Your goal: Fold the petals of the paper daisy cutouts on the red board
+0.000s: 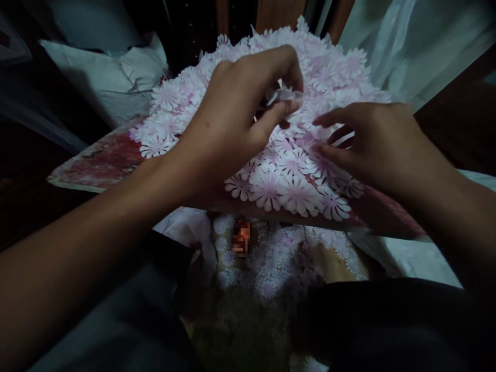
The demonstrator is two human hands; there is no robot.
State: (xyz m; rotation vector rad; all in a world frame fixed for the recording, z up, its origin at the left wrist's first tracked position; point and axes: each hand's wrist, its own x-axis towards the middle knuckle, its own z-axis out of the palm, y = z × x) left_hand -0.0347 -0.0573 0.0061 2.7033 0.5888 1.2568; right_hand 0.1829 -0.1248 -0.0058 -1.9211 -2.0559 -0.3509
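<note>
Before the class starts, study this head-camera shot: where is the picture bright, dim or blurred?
Head view: the paper flowers are bright and sharp; the left forearm falls into shadow; lower down, a pixelated patch sits among dim, soft-focus clutter.

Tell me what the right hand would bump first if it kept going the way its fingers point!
Probably the pink-and-white paper flowers just ahead of the right hand, though it's hard to tell how high the fingers are.

The left hand is curled over, thumb and fingertips pinched tight together, while the right hand sits flatter, fingers loosely spread and angled down.
</note>
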